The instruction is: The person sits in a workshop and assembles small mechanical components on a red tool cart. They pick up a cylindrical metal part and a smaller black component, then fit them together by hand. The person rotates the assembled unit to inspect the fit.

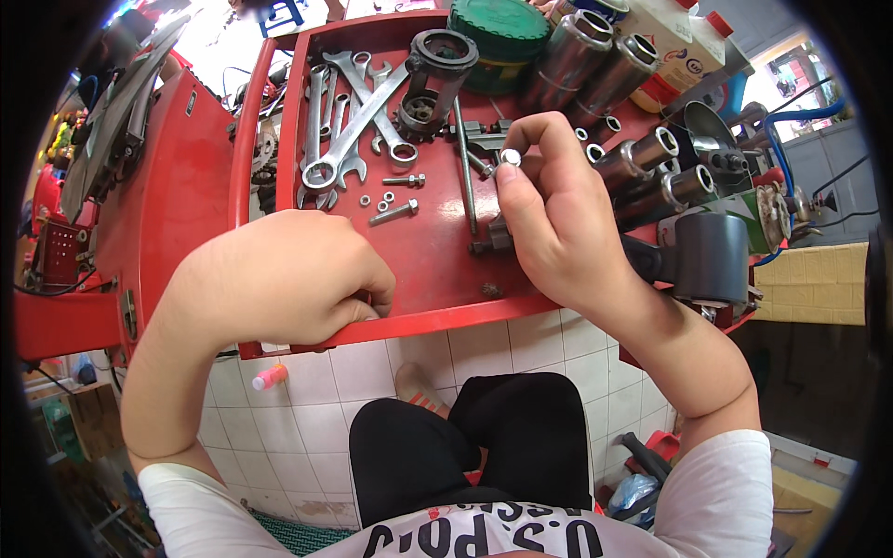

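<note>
My right hand [567,200] is raised over the right half of a red metal tray [437,251]. Its thumb and forefinger pinch a small shiny hex bolt [510,158]; the fingers hide most of it. My left hand [298,270] is curled closed at the tray's front left edge, knuckles up, and whatever it may hold is hidden. Between the hands lie two loose bolts [395,213] and several small nuts [382,206]. Behind them are several silver wrenches [349,144], some crossed. A long thin metal rod [465,167] lies left of my right hand.
A grey cylindrical metal housing [443,70] stands behind the wrenches, beside a green-lidded tub [500,28]. Large sockets [577,51] and a black-headed mallet [711,259] crowd the right side. Red cabinet panels [172,177] stand left. A pink bottle [270,377] lies on the tiled floor.
</note>
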A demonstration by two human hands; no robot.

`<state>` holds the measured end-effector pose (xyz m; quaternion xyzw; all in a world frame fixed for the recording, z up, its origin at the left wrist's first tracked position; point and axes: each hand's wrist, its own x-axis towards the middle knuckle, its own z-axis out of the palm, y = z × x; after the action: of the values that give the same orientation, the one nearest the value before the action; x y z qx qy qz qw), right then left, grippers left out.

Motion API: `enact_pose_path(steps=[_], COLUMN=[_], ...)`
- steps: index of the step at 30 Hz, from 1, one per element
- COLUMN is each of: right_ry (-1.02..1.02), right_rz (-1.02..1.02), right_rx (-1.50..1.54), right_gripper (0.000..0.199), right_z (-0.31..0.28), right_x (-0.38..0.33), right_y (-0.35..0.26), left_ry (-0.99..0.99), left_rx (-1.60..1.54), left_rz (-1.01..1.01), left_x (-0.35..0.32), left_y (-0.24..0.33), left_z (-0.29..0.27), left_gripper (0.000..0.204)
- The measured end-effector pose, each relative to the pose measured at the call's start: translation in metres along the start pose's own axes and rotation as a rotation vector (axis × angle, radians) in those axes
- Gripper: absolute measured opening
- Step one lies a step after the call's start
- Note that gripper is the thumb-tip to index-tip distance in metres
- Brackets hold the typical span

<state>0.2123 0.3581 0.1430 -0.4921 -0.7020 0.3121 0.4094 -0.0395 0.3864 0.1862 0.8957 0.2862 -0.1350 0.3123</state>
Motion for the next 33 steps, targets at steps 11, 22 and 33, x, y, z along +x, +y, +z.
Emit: enact_pose_path(steps=[11, 22, 33], right_ry=[0.083, 0.234, 0.234], right_rz=[0.025, -0.044, -0.066], right_rx=[0.096, 0.154, 0.307], right_gripper=[0.019, 0.021, 0.023], right_z=[-0.001, 0.002, -0.001], right_x=[0.003, 0.007, 0.008], right_y=[0.009, 0.028, 0.026], left_ry=[-0.335, 0.626, 0.61], left_rx=[0.047, 0.518, 0.196], left_rz=[-0.173, 0.225, 0.082], left_x=[0.024, 0.106, 0.126], left_y=[0.015, -0.008, 0.009], left_z=[-0.02, -0.003, -0.006], left_gripper=[0.021, 0.013, 0.021])
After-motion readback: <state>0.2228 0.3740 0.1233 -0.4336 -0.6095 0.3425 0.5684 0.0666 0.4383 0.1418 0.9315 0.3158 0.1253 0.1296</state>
